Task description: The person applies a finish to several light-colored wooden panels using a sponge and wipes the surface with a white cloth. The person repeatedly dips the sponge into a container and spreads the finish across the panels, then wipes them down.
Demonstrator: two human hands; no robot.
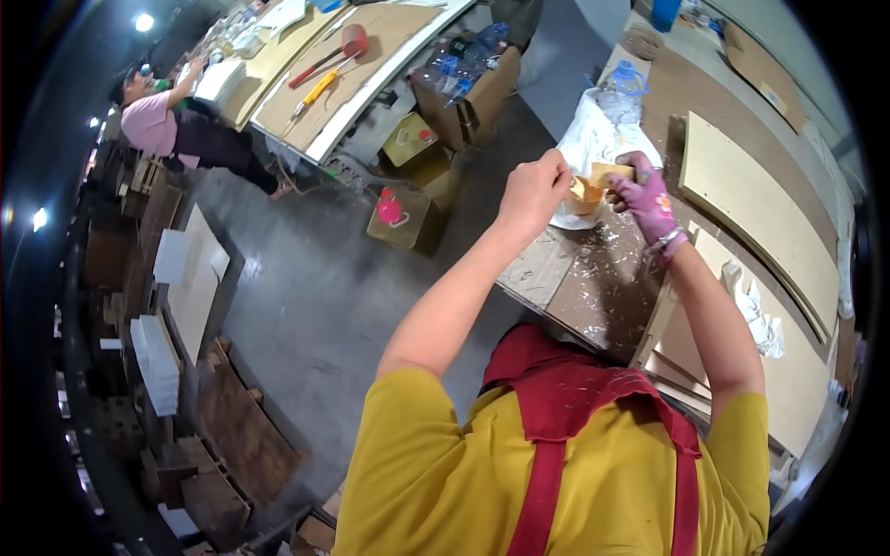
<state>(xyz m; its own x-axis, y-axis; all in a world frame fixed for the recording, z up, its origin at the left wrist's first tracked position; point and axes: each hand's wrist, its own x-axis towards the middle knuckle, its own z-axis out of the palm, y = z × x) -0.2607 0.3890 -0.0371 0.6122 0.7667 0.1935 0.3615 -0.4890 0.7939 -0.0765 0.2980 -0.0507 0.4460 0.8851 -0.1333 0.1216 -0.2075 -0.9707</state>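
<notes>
My bare left hand (536, 193) is closed, its fingertips pinched at the rim of a small orange-brown cup-like piece (584, 196). My right hand (646, 199), in a pink-purple glove with the fingertips bare, is closed around a flat tan block (610, 174). The block's left end meets the upper edge of the cup-like piece. Beneath them lies a crumpled white cloth (590, 139) on a brown worktable (593, 295) speckled with white bits. A clear plastic bottle (621, 104) rests at the far end of the cloth.
Long pale boards (756, 222) lie on the right of the table, with a white crumpled bag (756, 310) nearer me. Metal cans (405, 222) and a cardboard box of bottles (473, 83) stand across the aisle. A mallet (352, 42) lies on another bench, where a person (153, 120) works.
</notes>
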